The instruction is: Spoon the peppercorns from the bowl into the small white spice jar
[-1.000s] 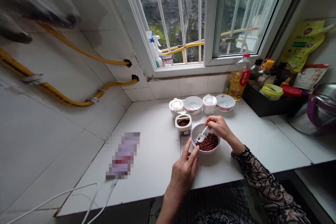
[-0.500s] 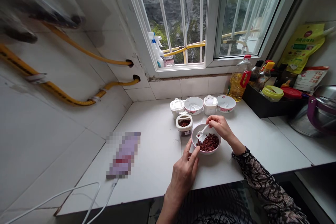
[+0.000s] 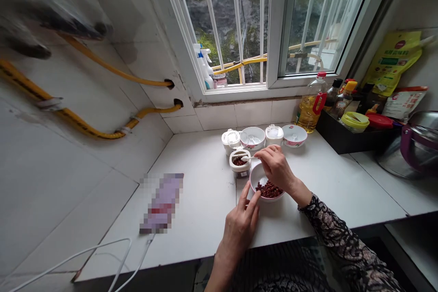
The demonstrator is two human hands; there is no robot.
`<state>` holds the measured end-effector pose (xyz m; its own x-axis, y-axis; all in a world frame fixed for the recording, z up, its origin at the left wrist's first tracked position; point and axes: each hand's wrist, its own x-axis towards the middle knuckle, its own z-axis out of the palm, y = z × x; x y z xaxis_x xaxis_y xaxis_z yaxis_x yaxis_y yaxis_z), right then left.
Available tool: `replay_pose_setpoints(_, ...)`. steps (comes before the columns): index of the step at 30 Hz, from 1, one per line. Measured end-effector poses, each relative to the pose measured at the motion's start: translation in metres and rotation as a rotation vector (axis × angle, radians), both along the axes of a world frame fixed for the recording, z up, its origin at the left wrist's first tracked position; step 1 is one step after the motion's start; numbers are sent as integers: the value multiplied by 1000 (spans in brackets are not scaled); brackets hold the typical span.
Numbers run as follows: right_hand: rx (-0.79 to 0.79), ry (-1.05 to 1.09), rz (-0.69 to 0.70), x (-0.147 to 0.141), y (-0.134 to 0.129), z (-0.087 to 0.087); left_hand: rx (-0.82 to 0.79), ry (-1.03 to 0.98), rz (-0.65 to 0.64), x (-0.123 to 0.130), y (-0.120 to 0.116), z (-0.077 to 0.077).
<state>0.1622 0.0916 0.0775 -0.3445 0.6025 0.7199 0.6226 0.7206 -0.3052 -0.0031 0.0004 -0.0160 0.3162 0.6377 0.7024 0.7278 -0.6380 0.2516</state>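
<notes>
Main risk: spills. The spoon (image 3: 246,158) sits level in the small mouth of the jar (image 3: 241,172); catching the rim or tilting early could drop bits on the counter (image 3: 201,191). Too small to tell if it's loaded. The right forearm low over the bowl (image 3: 253,183) could knock its rim; pressing down at the near-left edge could tip it.

Right hand (image 3: 278,168): pinching the spoon handle, knuckles up, reaching left across the bowl. Left hand (image 3: 239,226): index and middle fingers slightly apart at the bowl's left rim; can't tell if it grips. Dark red bits (image 3: 268,190) in the bowl, jar just far-left.
</notes>
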Motion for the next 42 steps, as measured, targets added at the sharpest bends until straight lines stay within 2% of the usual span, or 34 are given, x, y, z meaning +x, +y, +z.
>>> replay_pose_setpoints(4, 3, 32, -80, 16, 1, 4, -6, -4, -6, 0, 0, 1)
replay_pose_setpoints(6, -20, -33, -98, 24, 2, 3, -3, -1, -8, 0, 0, 2)
replay_pose_setpoints(10, -136, -212, -56, 29, 2, -8, -1, -1, 0, -1, 0, 1)
replay_pose_setpoints(13, -247, -201, 25, 23, -1, -17, 0, -7, 2, -1, 0, 0)
replay_pose_setpoints(16, -369, -85, 75, 18, -2, -21, -6, -7, -2, -1, -1, 0)
replay_pose_setpoints(23, -765, 371, 8, 28, 6, -19, -20, -5, -9, -1, -1, 0)
replay_pose_setpoints(26, -861, 541, 12, 31, 9, -17, -27, -7, -12, -1, -1, 0)
replay_pose_setpoints(30, -887, 637, 36, 30, 10, -15, -27, -9, -4, -1, -1, 0)
replay_pose_setpoints(38, -892, 651, 24, 31, 13, -18, -16, -9, 0, 0, 0, 0)
replay_pose_setpoints(42, -796, 635, 15, 26, 16, -14, -23, -5, -8, 0, -1, 1)
